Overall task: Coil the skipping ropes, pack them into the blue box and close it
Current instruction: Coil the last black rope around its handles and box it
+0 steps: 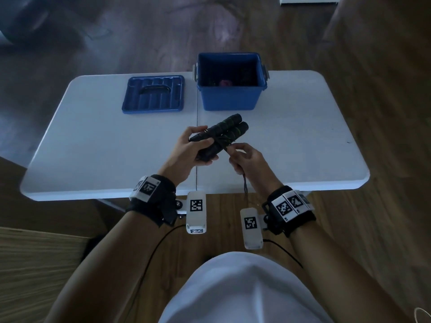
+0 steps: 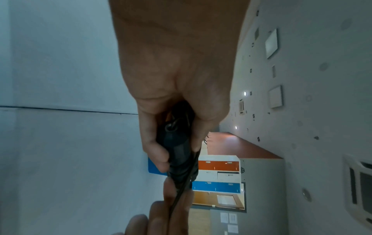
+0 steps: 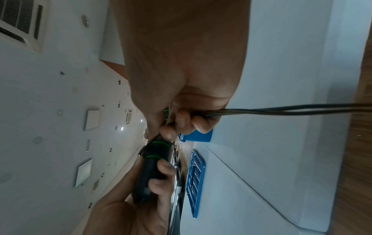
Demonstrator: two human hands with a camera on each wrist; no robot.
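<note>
Low centre of the head view: left hand [image 1: 186, 157] grips the two black skipping-rope handles [image 1: 221, 134] side by side above the white table [image 1: 93, 148], rope wound around them. Just right, the right hand [image 1: 247, 159] pinches the loose rope [image 1: 245, 185], which trails over the near edge. Farther up: blue lid [image 1: 154, 94] lies flat centre-left; open blue box [image 1: 231, 82] stands upper centre, something pink inside.
</note>
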